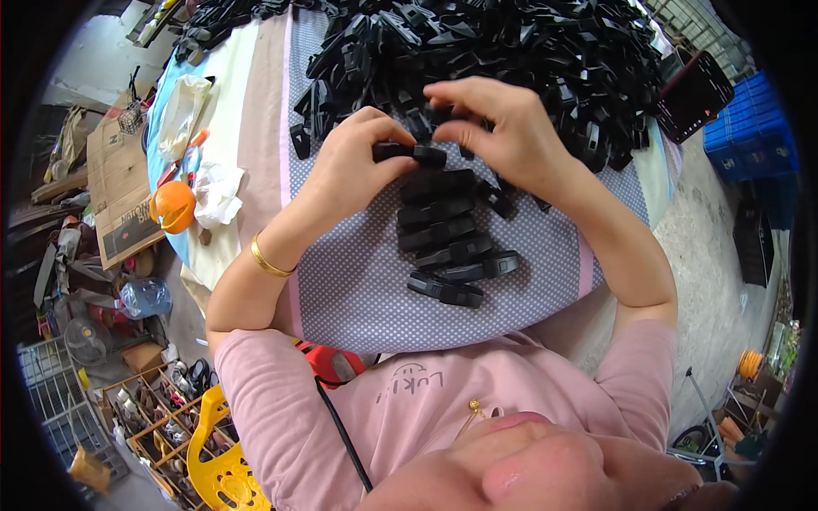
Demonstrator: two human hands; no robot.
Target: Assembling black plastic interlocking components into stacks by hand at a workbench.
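Note:
My left hand (362, 157) pinches a small, elongated black plastic part (411, 155) between thumb and fingers, just above the near edge of a big heap. Close by on the right, my right hand (503, 132) is curved with its thumb and fingers apart. Dark parts show in that gap, and whether the fingers touch one is unclear. Below both hands, several similar black parts (439, 211) lie stacked in a rough column on a grey dotted cloth (358, 298). A loose black part (497, 200) rests to the right of the column.
The heap of black parts (486, 51) covers the table's far side. A phone (694, 95) stands at its right. At left lie an orange (174, 207), white tissue (218, 194) and a plastic bag (183, 115). Blue crates (750, 128) stand beyond the right edge, and a yellow chair (217, 460) lower left.

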